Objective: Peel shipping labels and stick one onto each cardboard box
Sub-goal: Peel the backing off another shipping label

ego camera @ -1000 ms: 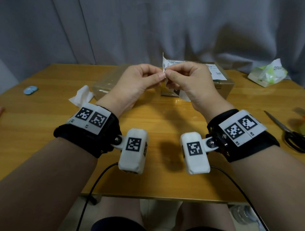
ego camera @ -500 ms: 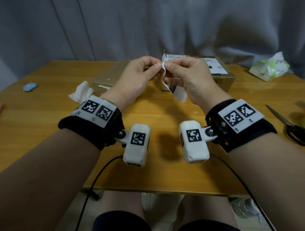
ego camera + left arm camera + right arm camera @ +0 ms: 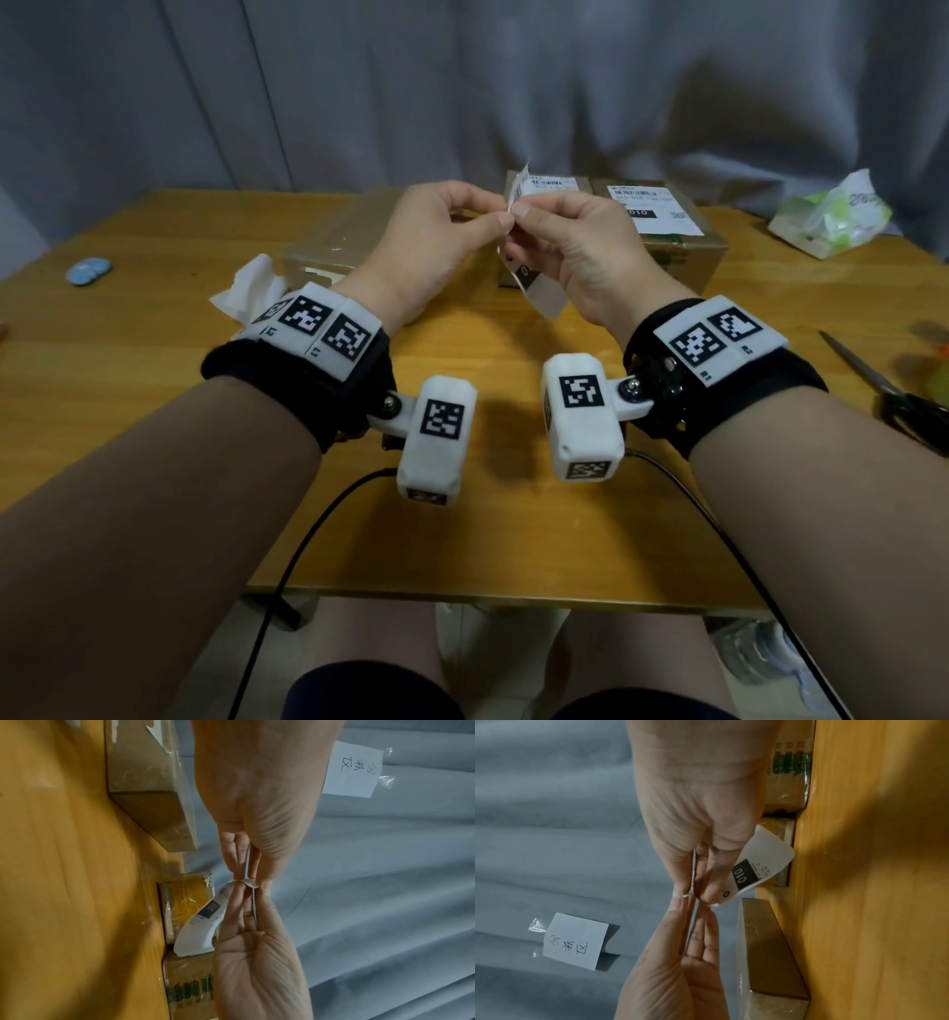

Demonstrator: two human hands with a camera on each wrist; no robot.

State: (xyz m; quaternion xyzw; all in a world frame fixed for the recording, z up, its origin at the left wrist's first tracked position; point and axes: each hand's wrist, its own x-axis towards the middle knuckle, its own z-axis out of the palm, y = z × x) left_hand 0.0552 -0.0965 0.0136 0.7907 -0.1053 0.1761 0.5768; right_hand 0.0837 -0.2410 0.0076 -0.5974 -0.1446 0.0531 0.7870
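Both hands meet above the wooden table (image 3: 154,318) and pinch the top edge of a white shipping label (image 3: 539,290). My left hand (image 3: 495,223) holds it between thumb and fingertips; my right hand (image 3: 529,210) pinches the same edge, and the label (image 3: 757,866), printed "010", curls down past its palm. The right wrist view shows a thin layer split at the pinch. Behind the hands lie a plain cardboard box (image 3: 328,246) on the left, a middle box (image 3: 549,185) bearing a label, mostly hidden, and a right box (image 3: 672,231) with a label on top.
A crumpled tissue (image 3: 246,293) and blue discs (image 3: 87,270) lie on the left of the table. Scissors (image 3: 883,385) and a green-white pack (image 3: 832,216) are on the right. A grey curtain (image 3: 462,77) hangs behind, with a handwritten note (image 3: 575,941) on it.
The hands stay pinched together on the label's top edge. The hanging lower part of the label has swung a little left and shows more below the right hand.
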